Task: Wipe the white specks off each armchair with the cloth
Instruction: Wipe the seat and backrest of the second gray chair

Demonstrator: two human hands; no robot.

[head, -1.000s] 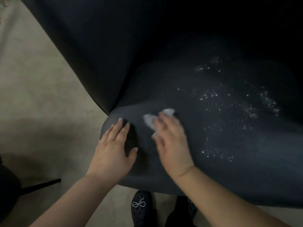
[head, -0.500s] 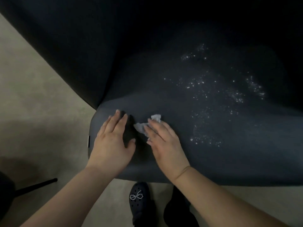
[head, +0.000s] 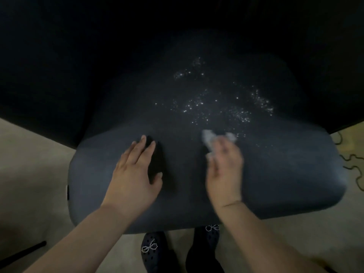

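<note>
A dark blue armchair [head: 285, 174] fills the view, its seat cushion facing me. White specks [head: 212, 105] are scattered over the middle and back right of the seat. My left hand [head: 136, 174] rests flat on the front left of the cushion, fingers straight. My right hand [head: 224, 170], blurred by motion, presses a small crumpled white cloth [head: 210, 137] onto the seat just below the specks. The cloth sticks out past the fingertips. How the fingers lie on the cloth is blurred.
Beige floor [head: 29, 174] lies on both sides of the chair. Dark cables [head: 352, 160] trail on the floor at the right. A black chair leg [head: 21, 255] shows at the lower left. My dark shoes [head: 151, 251] stand under the seat's front edge.
My right hand has slid the cloth to the right, up to the edge of the specks. The view has shifted so the whole seat shows. My left hand stays flat on the cushion.
</note>
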